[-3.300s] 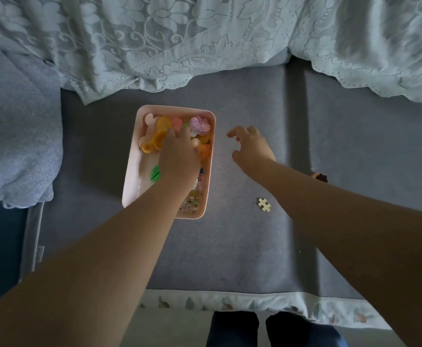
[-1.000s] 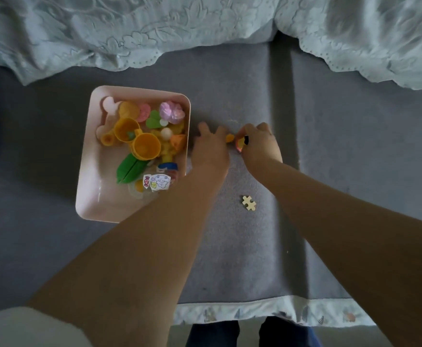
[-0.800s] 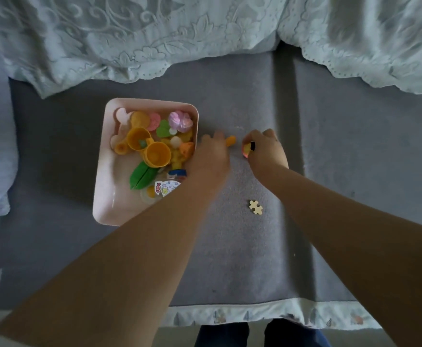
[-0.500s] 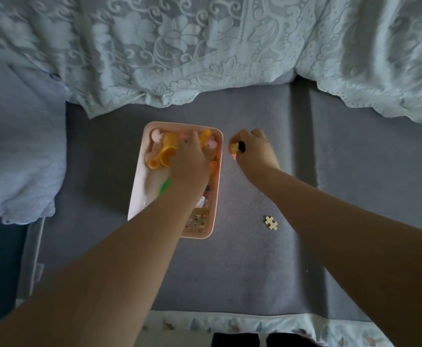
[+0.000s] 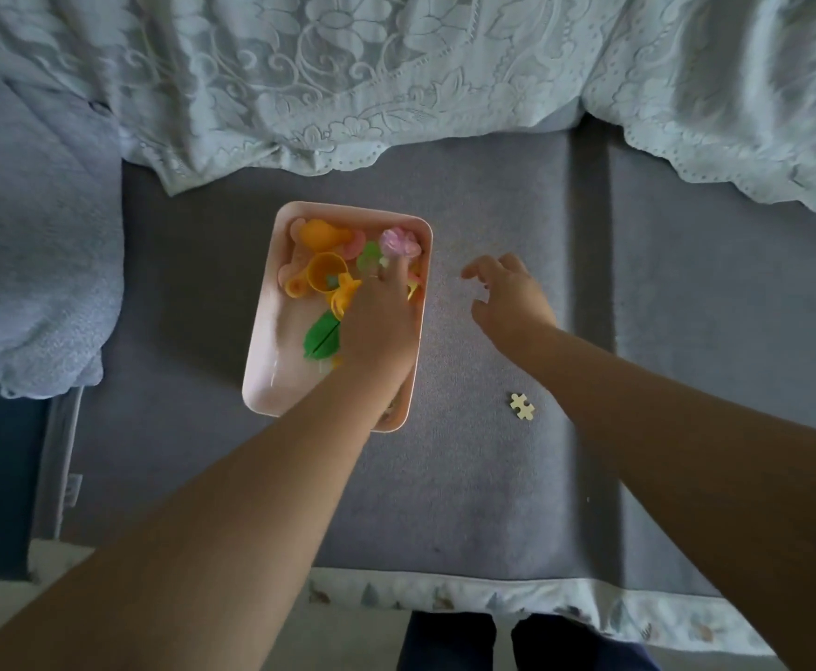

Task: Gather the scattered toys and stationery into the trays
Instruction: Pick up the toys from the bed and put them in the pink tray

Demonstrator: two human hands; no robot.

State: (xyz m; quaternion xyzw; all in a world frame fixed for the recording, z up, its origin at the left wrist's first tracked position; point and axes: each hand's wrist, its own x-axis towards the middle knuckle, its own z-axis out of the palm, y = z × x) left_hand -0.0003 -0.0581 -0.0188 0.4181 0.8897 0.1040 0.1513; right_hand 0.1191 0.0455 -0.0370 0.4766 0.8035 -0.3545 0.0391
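1. You stand over a grey carpeted seat (image 5: 493, 477) under a lace cover (image 5: 347, 79).
2. Half a second ago your right hand (image 5: 507, 297) pinched a small toy; now it hangs relaxed and empty beside the pink plastic tray (image 5: 260, 370), so that piece has gone in.
3. Your left hand (image 5: 381, 322) rests in the tray with fingers extended on the toys.
4. The cream cardboard puzzle piece (image 5: 522, 405) remains loose at centre right, its long axis running upper left to lower right.

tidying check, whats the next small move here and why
Probably bring the right hand back to pick up the puzzle piece. It lies alone on the grey cover, outside the pink tray; that hand hovers open and empty, while the left hand is over the tray's toys.
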